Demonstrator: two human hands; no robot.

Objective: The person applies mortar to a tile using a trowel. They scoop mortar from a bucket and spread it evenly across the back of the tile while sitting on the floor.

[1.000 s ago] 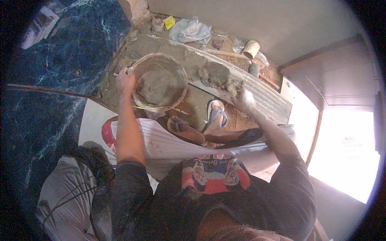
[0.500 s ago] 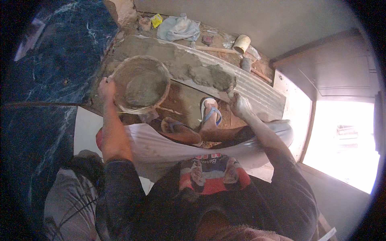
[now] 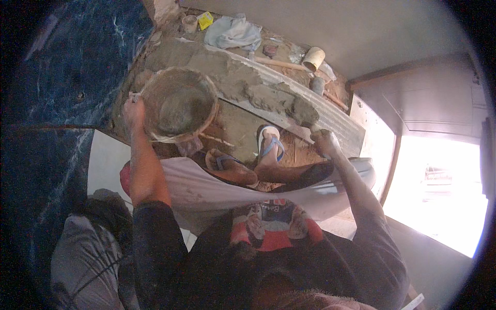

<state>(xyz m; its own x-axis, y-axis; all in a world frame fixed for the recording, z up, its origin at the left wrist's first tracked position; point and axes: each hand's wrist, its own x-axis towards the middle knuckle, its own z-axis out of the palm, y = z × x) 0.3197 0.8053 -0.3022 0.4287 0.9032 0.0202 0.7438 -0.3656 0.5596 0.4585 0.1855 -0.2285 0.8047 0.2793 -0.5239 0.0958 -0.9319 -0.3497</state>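
My left hand (image 3: 135, 112) is closed on the left rim of a round, cement-stained basin (image 3: 212, 103), whose inside is coated with grey residue. My right hand (image 3: 325, 142) is closed around the handle of what looks like a trowel; its blade is coated in or hidden by mortar. Wet grey mortar (image 3: 276, 101) lies in a lumpy band along a long slab with a ribbed surface (image 3: 341, 123). The trowel end meets the right end of that band. Between basin and right hand are my feet in flip-flops (image 3: 269, 142).
Behind the slab lie a pale cloth (image 3: 233, 33), a small cup (image 3: 189, 23), a yellow packet (image 3: 205, 20), a cream cylinder (image 3: 313, 58) and a mallet (image 3: 317, 85). Dark blue marbled panels (image 3: 67, 72) stand left. Someone in grey trousers (image 3: 85, 253) is close at my lower left.
My right hand has moved slightly right and nearer with the trowel, and the mortar band's right end now reaches farther right. My left hand remains on the basin rim.
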